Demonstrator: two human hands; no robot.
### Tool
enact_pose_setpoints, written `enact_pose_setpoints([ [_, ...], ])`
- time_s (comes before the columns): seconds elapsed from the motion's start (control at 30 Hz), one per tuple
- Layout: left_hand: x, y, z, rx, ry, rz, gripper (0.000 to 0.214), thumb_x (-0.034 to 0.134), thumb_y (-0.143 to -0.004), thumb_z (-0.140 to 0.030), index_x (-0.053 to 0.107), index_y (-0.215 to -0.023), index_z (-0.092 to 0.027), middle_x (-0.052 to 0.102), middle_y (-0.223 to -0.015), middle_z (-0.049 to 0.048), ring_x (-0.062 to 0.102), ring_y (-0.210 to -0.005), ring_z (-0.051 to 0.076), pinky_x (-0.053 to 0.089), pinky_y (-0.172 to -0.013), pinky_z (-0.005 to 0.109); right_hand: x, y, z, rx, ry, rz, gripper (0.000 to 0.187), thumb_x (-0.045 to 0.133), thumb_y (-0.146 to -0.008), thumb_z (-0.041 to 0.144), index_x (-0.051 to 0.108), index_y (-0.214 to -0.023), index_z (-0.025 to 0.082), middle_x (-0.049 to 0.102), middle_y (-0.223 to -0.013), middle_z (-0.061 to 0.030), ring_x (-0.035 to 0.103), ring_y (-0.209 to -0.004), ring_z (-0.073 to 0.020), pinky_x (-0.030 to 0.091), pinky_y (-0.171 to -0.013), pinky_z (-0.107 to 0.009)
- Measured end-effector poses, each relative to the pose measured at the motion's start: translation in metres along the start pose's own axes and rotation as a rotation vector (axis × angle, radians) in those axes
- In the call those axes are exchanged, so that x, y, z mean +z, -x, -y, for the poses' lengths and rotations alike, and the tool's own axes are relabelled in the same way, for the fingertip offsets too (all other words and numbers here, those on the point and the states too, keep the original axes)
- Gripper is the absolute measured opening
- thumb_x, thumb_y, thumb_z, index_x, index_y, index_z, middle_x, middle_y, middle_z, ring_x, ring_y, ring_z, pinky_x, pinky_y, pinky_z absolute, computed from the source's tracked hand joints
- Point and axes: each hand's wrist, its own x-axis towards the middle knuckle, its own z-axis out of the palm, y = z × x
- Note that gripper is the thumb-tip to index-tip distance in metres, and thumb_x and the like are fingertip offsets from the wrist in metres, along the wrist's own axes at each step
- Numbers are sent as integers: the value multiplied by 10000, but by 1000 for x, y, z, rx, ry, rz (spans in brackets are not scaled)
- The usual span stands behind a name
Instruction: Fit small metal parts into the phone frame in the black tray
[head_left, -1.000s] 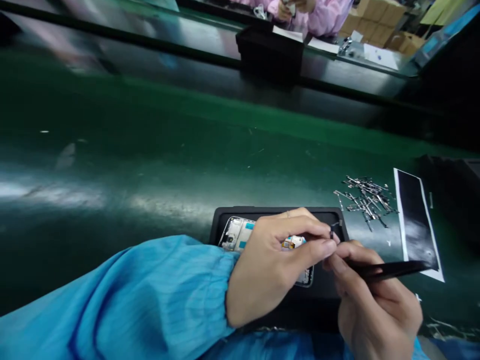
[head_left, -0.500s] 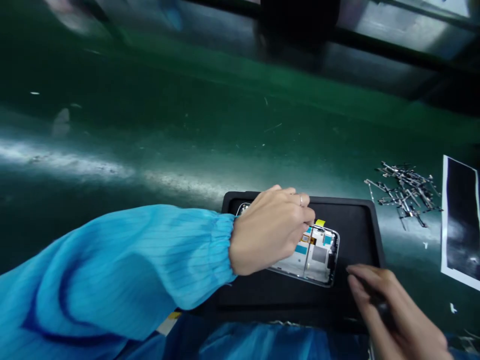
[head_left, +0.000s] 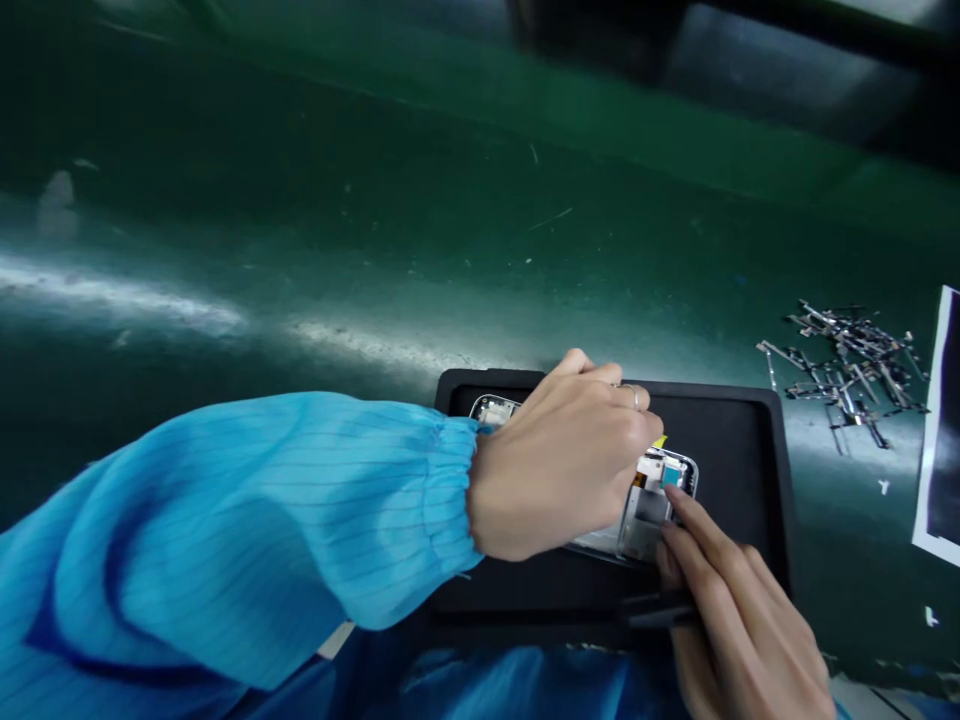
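An opened phone housing point(head_left: 634, 540), silver-rimmed with pale inner parts and blue patches, lies on a black tray point(head_left: 739, 440). My left hand point(head_left: 566, 455), with a ring on one finger, covers its middle. Its fingers are curled closed at the far edge, beside a small yellow tab point(head_left: 660, 441); their tips are hidden. My right hand point(head_left: 739, 600) reaches over the near right corner, its index fingertip on or just above a blue patch. A blurred, dark slender tool point(head_left: 660, 608) is held in this hand and sticks out to the left; its kind is unclear.
Thin metallic strips point(head_left: 851, 365) lie in a loose pile on the green bench point(head_left: 375, 230), right of the tray. Beyond them is a white-bordered dark sheet point(head_left: 930, 500). Small white scraps point(head_left: 883, 487) dot the surface. My blue sleeve point(head_left: 300, 520) crosses the lower left.
My right hand has come up and left, from beside the tray onto the housing's right end. My left hand has shifted slightly right along the housing. The whole view has shifted slightly.
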Motion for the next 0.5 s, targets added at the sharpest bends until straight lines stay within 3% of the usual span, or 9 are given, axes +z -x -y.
enact_pose_setpoints([
  [0.3, -2, -4, 4, 7, 16, 2, 223, 484, -822, -95, 585, -629, -141, 545, -639, 0, 378, -603, 133, 230, -607, 297, 2, -9, -3, -72, 47, 30, 324, 409, -748, -32, 537, -1046, -19, 543, -1156, -294, 588, -1016, -261, 482, -673, -316],
  [0.5, -7, -8, 4, -1, 45, 77, 172, 510, -785, -86, 600, -654, -150, 572, -688, -6, 404, -621, 134, 238, -605, 299, 0, -9, -3, -60, 70, 65, 332, 414, -743, -26, 541, -1048, -8, 520, -1190, -287, 618, -950, -243, 482, -676, -308],
])
